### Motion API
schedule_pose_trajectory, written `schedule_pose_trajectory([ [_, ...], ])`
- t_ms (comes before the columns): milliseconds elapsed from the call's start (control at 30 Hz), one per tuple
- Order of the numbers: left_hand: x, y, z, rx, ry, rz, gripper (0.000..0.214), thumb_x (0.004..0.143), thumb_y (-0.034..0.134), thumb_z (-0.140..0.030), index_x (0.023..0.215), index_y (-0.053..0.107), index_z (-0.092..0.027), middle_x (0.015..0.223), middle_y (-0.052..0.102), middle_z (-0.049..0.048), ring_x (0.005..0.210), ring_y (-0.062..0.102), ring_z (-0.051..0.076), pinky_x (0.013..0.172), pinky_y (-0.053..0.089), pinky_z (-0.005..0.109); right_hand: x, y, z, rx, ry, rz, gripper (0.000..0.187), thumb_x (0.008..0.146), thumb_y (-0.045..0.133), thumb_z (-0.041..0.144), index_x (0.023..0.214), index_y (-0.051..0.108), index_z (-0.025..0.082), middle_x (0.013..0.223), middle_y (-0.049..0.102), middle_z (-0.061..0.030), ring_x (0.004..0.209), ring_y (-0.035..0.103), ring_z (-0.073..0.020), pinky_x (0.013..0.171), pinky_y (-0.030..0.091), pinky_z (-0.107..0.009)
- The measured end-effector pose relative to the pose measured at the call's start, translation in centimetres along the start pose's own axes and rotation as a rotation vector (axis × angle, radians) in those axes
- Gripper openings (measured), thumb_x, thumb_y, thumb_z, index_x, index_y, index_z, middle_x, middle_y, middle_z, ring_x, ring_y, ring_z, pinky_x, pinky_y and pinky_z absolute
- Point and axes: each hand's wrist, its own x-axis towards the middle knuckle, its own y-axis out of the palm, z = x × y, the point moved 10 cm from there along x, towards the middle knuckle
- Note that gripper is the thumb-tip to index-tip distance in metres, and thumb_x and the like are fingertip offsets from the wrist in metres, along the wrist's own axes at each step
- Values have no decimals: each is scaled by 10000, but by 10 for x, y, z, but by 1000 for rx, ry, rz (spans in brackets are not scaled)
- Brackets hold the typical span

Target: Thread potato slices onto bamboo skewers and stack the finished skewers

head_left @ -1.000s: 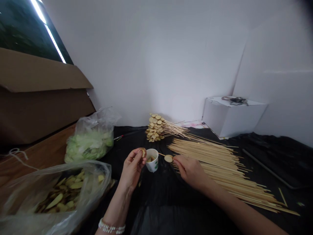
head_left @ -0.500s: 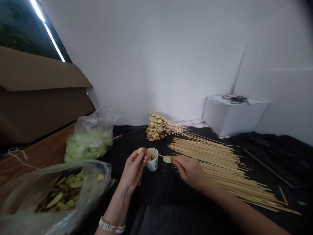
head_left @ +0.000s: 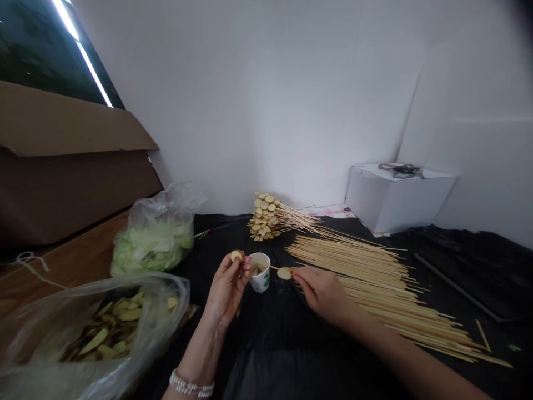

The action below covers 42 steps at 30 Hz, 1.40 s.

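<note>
One cup (head_left: 262, 282), two bags (head_left: 170, 204), two boxes (head_left: 395, 204)

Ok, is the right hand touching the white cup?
Apart. The head view shows black sheeting and a skewered slice between the right hand and the white cup.

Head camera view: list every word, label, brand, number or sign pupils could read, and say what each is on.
No text can be read.
Cup: green mark, too small to make out.
Pale sheet by the wall: pink marks, too blurred to read.
</note>
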Motion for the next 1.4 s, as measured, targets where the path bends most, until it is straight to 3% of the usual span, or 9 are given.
schedule_pose_trajectory([
  [100, 0, 1, 1, -50, -32, 15, 236, 665, 795, -207, 823, 630, -148, 818, 662, 47, 652, 594, 82, 605, 517, 166, 0, 2, -1, 14, 5, 9, 261, 962, 384, 198, 973, 645, 203, 850, 691, -62, 786, 643, -167, 730, 491, -263],
  [233, -3, 7, -2, 8, -10, 44, 265, 690, 781, -236, 854, 580, -177, 865, 643, 31, 566, 528, 47, 470, 427, 120, -1, 3, -2, 20, 9, 10, 256, 961, 388, 197, 970, 644, 202, 855, 690, -63, 791, 641, -167, 731, 491, -263],
  [367, -8, 17, -7, 80, 39, 78, 262, 733, 746, -305, 855, 544, -193, 664, 538, -46, 404, 344, -1, 352, 242, 84, -1, 3, -2, 9, 6, 8, 250, 956, 400, 197, 958, 649, 213, 844, 691, -58, 769, 642, -164, 714, 491, -261],
  [467, -11, 22, -4, 99, 14, 106, 230, 765, 713, -327, 838, 541, -193, 534, 415, -90, 355, 240, -5, 337, 190, 90, -1, 3, -2, 8, 7, 6, 252, 956, 398, 197, 958, 649, 213, 844, 691, -58, 775, 645, -166, 717, 494, -262],
  [700, -8, 16, -3, 0, -33, 64, 296, 737, 707, -416, 817, 591, -155, 622, 516, -27, 493, 453, 54, 451, 388, 150, -1, 3, -3, 49, 12, -4, 253, 958, 394, 199, 930, 646, 191, 867, 694, -70, 820, 649, -174, 764, 502, -281],
  [933, -6, 5, -8, 84, 67, 6, 350, 671, 790, -215, 952, 584, -176, 720, 627, -7, 575, 534, 62, 507, 433, 140, -1, 2, -2, 48, 11, -5, 242, 952, 401, 187, 936, 643, 184, 880, 698, -72, 833, 654, -176, 772, 501, -281],
  [1067, -4, 0, -8, 96, 74, -17, 302, 636, 821, -192, 828, 592, -150, 835, 689, 45, 600, 559, 51, 537, 455, 129, -1, 2, -3, 47, 7, -8, 243, 955, 401, 187, 924, 641, 185, 891, 699, -73, 849, 654, -174, 783, 502, -277],
  [1267, -4, 2, -6, 59, 36, -21, 284, 620, 832, -236, 814, 648, -141, 692, 633, -8, 551, 533, 35, 506, 445, 108, -2, 2, -3, 25, -2, -16, 258, 965, 389, 209, 955, 647, 198, 883, 701, -69, 830, 652, -168, 760, 505, -271],
  [1400, -5, 4, -3, 56, 6, -20, 267, 610, 839, -242, 777, 669, -122, 728, 651, 12, 564, 537, 35, 510, 454, 108, -2, 1, -3, 44, 1, -23, 262, 966, 383, 208, 942, 643, 192, 898, 700, -74, 838, 653, -171, 779, 505, -278],
])
